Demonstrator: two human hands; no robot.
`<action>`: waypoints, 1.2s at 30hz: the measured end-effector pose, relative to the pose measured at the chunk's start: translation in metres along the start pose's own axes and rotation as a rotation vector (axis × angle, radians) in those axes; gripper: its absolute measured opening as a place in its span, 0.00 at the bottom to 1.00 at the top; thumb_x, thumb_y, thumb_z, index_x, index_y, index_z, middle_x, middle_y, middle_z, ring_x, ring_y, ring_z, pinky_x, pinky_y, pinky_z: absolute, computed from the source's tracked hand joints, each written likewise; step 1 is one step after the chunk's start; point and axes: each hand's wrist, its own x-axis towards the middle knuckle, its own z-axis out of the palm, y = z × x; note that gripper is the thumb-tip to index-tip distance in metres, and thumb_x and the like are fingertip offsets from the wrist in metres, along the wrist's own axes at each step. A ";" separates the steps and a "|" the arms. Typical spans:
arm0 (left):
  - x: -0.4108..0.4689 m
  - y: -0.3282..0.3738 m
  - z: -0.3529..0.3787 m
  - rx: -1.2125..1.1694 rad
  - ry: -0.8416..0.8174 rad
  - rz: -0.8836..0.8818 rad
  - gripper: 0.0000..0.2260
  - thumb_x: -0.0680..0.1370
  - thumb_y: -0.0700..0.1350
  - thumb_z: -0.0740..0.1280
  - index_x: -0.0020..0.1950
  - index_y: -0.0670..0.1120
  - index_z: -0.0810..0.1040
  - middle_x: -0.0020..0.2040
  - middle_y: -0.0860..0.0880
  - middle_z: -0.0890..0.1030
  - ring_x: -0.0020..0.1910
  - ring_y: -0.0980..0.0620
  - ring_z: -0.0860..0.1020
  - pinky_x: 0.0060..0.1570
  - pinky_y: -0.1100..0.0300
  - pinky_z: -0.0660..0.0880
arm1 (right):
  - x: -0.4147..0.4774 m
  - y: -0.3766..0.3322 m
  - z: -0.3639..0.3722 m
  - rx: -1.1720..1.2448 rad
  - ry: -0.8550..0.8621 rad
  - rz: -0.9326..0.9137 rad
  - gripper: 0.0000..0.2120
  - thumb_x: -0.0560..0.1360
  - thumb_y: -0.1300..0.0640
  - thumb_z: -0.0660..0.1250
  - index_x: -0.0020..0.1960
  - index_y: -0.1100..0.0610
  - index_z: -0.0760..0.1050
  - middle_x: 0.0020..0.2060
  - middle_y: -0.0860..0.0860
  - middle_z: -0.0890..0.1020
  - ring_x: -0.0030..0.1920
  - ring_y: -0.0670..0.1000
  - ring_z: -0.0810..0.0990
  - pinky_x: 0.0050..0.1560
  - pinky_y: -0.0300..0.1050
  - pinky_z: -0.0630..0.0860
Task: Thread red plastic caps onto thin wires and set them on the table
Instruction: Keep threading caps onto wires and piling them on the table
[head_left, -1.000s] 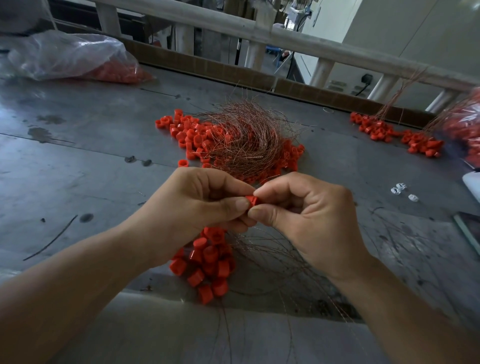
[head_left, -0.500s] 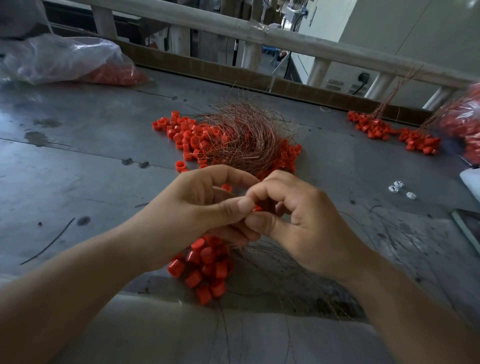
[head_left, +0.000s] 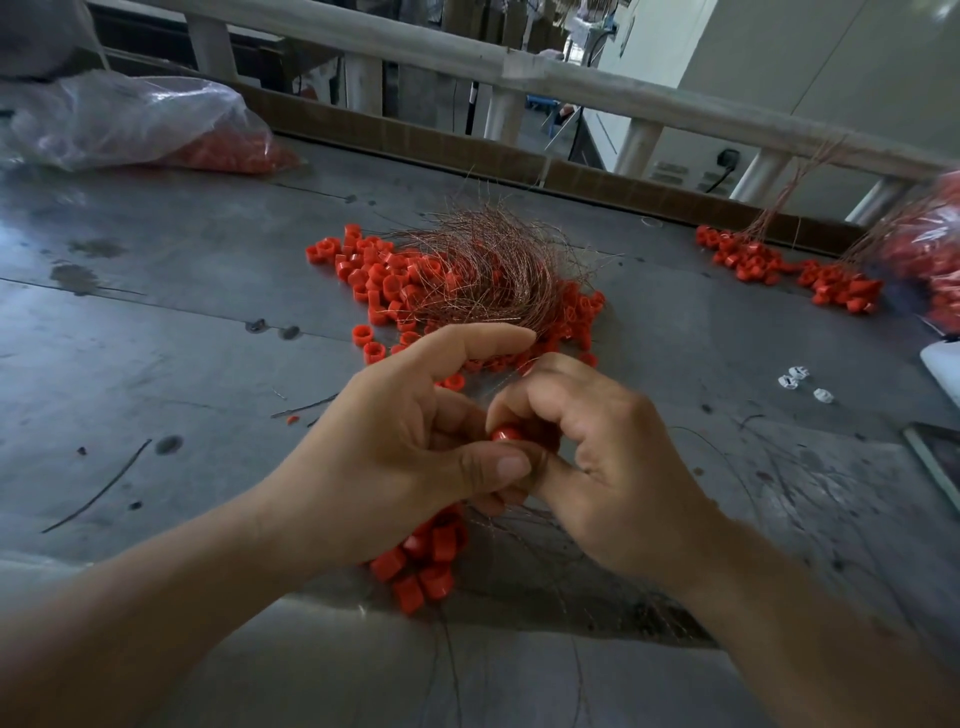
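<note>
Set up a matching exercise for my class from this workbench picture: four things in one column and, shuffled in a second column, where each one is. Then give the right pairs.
Column A
1. clear plastic bag
2. tangle of thin wires
3. white pieces
4. single red cap

Column B
a. pinched between the left hand and the right hand
b. at the far left of the table
c. on the table, to the right of both hands
d. lying over the pile of loose red caps, mid-table

Pairs: 1-b, 2-d, 3-c, 4-a
</note>
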 end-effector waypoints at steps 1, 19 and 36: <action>-0.001 0.000 0.000 0.003 -0.004 -0.001 0.25 0.62 0.47 0.72 0.57 0.61 0.74 0.37 0.42 0.83 0.33 0.49 0.82 0.34 0.63 0.77 | 0.000 0.000 0.001 -0.002 0.002 -0.004 0.07 0.68 0.68 0.67 0.40 0.56 0.75 0.38 0.38 0.71 0.39 0.37 0.72 0.40 0.28 0.68; 0.002 0.003 -0.005 0.089 0.029 0.059 0.30 0.57 0.48 0.76 0.56 0.64 0.74 0.39 0.49 0.83 0.36 0.51 0.83 0.37 0.64 0.78 | 0.003 0.004 -0.006 0.065 0.131 -0.063 0.08 0.67 0.55 0.69 0.46 0.51 0.75 0.39 0.46 0.76 0.41 0.41 0.75 0.43 0.30 0.71; 0.008 0.020 -0.022 -0.205 0.222 0.105 0.17 0.61 0.40 0.72 0.49 0.46 0.80 0.36 0.45 0.83 0.32 0.50 0.81 0.27 0.65 0.75 | 0.003 0.005 -0.014 -0.006 0.223 0.018 0.05 0.70 0.58 0.68 0.44 0.49 0.77 0.38 0.42 0.78 0.40 0.39 0.76 0.39 0.27 0.68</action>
